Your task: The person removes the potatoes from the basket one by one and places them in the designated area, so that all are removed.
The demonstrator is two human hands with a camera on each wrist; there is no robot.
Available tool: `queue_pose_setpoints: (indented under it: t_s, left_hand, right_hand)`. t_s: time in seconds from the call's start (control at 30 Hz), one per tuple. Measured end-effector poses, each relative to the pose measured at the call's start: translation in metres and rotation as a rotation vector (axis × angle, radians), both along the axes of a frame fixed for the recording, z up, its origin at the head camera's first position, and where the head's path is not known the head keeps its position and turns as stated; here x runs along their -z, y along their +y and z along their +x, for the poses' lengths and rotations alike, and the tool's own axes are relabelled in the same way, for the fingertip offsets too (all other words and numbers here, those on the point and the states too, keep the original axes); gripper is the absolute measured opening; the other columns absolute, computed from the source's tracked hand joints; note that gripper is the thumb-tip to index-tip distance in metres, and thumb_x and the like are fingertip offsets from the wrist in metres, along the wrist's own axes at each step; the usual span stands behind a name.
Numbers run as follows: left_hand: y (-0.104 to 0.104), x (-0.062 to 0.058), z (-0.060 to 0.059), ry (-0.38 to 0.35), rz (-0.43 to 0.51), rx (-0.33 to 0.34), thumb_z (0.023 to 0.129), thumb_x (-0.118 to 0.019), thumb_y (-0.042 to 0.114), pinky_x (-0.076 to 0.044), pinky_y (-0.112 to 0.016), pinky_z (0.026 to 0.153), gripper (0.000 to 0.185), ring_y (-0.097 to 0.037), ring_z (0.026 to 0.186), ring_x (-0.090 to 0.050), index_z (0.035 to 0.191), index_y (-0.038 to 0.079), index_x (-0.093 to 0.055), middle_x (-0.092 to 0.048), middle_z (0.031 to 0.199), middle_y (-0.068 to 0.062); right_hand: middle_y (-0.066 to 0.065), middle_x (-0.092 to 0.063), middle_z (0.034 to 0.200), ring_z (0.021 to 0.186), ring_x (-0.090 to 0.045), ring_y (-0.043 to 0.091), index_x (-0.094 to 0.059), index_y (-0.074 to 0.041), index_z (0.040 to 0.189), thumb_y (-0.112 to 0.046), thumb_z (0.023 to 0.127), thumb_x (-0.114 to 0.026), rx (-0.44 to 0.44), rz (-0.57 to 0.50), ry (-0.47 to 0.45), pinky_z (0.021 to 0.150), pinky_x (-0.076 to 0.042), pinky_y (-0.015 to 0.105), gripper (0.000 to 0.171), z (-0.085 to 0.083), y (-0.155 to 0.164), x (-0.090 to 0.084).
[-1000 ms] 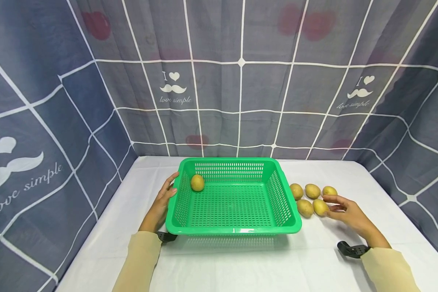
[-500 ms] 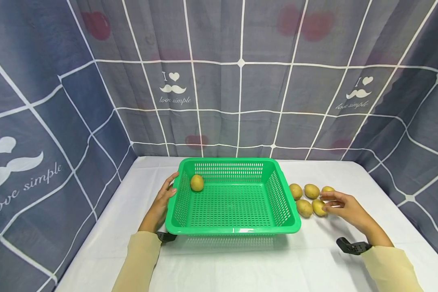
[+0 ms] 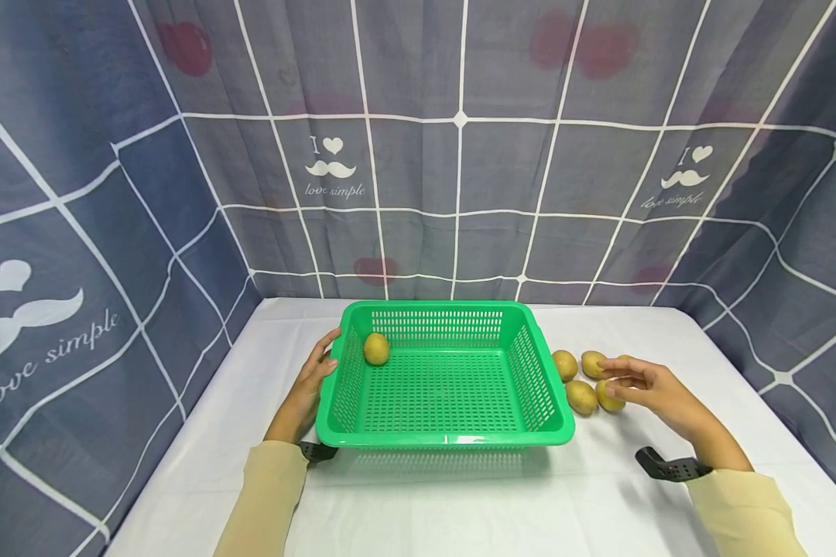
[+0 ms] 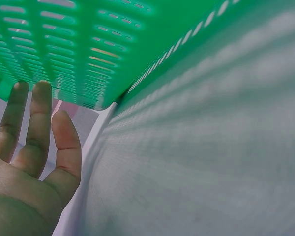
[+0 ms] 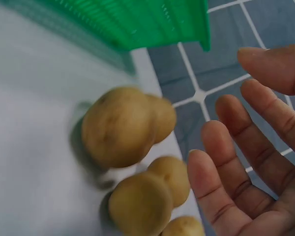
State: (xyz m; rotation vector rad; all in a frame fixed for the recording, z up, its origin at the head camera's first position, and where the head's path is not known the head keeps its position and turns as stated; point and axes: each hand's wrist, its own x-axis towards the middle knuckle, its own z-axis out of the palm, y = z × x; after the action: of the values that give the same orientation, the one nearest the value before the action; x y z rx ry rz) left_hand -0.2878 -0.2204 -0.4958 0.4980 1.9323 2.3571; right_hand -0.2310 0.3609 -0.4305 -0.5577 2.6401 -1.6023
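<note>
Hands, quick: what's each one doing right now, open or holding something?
Left hand: open, fingers straight against the green basket side.
Right hand: open, holding nothing, over the potatoes on the table.

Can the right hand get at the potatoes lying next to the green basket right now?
Probably yes: the right hand hovers open right over the potatoes beside the green basket, with nothing between them.

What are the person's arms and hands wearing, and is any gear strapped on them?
Both arms are in long, pale beige sleeves, the left sleeve and right sleeve ending at the wrists. A black strap with a small mount sits on the left wrist and on the right wrist. The left hand and right hand are bare: no gloves, no rings visible.
</note>
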Motion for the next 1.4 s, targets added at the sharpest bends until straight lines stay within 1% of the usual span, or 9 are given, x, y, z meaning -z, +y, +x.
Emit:
queue_pose_setpoints:
  t_s: [0.1, 0.17, 0.33, 0.43, 0.5, 0.67, 1.0, 1.17, 1.4]
  left_hand:
    - [-0.001, 0.0, 0.0, -0.004, -0.003, -0.009, 0.108, -0.044, 0.015, -0.057, -0.028, 0.091, 0.059, -0.013, 0.114, -0.062, 0.166, 0.017, -0.035, -0.042, 0.146, -0.011]
    - [-0.001, 0.0, 0.001, -0.004, -0.002, -0.01, 0.108, -0.044, 0.015, -0.057, -0.028, 0.091, 0.059, -0.013, 0.114, -0.062, 0.166, 0.017, -0.036, -0.043, 0.145, -0.01]
    - [-0.002, 0.001, 0.001, -0.008, 0.002, -0.009, 0.108, -0.044, 0.016, -0.057, -0.028, 0.091, 0.059, -0.013, 0.114, -0.062, 0.166, 0.017, -0.035, -0.041, 0.148, -0.011]
    - [-0.002, 0.001, 0.001, -0.017, -0.006, -0.013, 0.108, -0.044, 0.016, -0.056, -0.028, 0.092, 0.061, -0.013, 0.116, -0.061, 0.168, 0.014, -0.032, -0.037, 0.151, -0.012]
    - [-0.002, 0.001, 0.001, -0.019, -0.01, -0.017, 0.108, -0.044, 0.015, -0.056, -0.027, 0.093, 0.061, -0.013, 0.117, -0.06, 0.168, 0.013, -0.031, -0.037, 0.152, -0.012]
    - [-0.002, 0.002, 0.001, -0.008, -0.008, -0.01, 0.108, -0.044, 0.015, -0.055, -0.028, 0.094, 0.061, -0.015, 0.119, -0.059, 0.167, 0.015, -0.033, -0.039, 0.15, -0.013]
    - [-0.003, 0.004, 0.001, 0.004, -0.008, -0.008, 0.109, -0.043, 0.014, -0.056, -0.028, 0.094, 0.06, -0.014, 0.119, -0.06, 0.168, 0.012, -0.031, -0.044, 0.146, -0.01]
    - [-0.002, 0.002, 0.0, 0.003, -0.017, -0.003, 0.108, -0.043, 0.015, -0.054, -0.028, 0.096, 0.064, -0.014, 0.12, -0.058, 0.169, 0.008, -0.027, -0.04, 0.149, -0.013]
    - [0.001, 0.0, -0.001, -0.018, -0.017, -0.019, 0.106, -0.045, 0.015, -0.052, -0.028, 0.097, 0.066, -0.014, 0.121, -0.055, 0.168, 0.007, -0.027, -0.04, 0.149, -0.014]
  right_hand:
    - [-0.017, -0.074, 0.123, 0.105, -0.071, 0.005, -0.073, -0.014, 0.133, 0.006, 0.1, -0.067, -0.049, -0.045, -0.016, 0.087, -0.054, 0.016, 0.038, -0.002, -0.006, -0.006]
    - [-0.017, -0.074, 0.124, 0.106, -0.071, 0.003, -0.073, -0.021, 0.133, 0.008, 0.1, -0.066, -0.089, -0.066, -0.019, 0.089, -0.053, 0.015, 0.044, -0.003, -0.01, -0.01]
    - [-0.014, -0.074, 0.124, 0.107, -0.07, 0.004, -0.071, -0.007, 0.136, 0.008, 0.1, -0.066, -0.121, -0.067, -0.049, 0.091, -0.053, 0.016, 0.04, -0.005, -0.021, -0.021]
    - [-0.014, -0.074, 0.121, 0.107, -0.07, 0.009, -0.071, -0.011, 0.134, 0.006, 0.1, -0.067, -0.125, -0.054, -0.068, 0.091, -0.053, 0.017, 0.039, -0.005, -0.027, -0.026]
    - [-0.013, -0.074, 0.121, 0.107, -0.07, 0.011, -0.072, -0.019, 0.132, 0.005, 0.1, -0.066, -0.136, -0.053, -0.068, 0.091, -0.053, 0.018, 0.041, -0.006, -0.031, -0.029]
    - [-0.011, -0.073, 0.121, 0.107, -0.07, 0.01, -0.072, -0.018, 0.133, 0.005, 0.101, -0.065, -0.167, -0.054, -0.05, 0.09, -0.055, 0.02, 0.04, -0.006, -0.043, -0.037]
    - [0.005, -0.074, 0.123, 0.108, -0.072, 0.015, -0.064, 0.01, 0.137, 0.004, 0.103, -0.062, -0.216, -0.091, -0.036, 0.092, -0.056, 0.022, 0.034, -0.012, -0.068, -0.048]
    - [0.005, -0.075, 0.121, 0.104, -0.073, 0.015, -0.057, 0.018, 0.138, 0.003, 0.105, -0.061, -0.223, -0.087, -0.041, 0.089, -0.06, 0.027, 0.037, -0.015, -0.076, -0.05]
    - [0.006, -0.074, 0.124, 0.105, -0.073, 0.016, -0.067, -0.001, 0.138, 0.002, 0.106, -0.06, -0.261, -0.112, -0.067, 0.086, -0.062, 0.031, 0.032, -0.02, -0.086, -0.054]
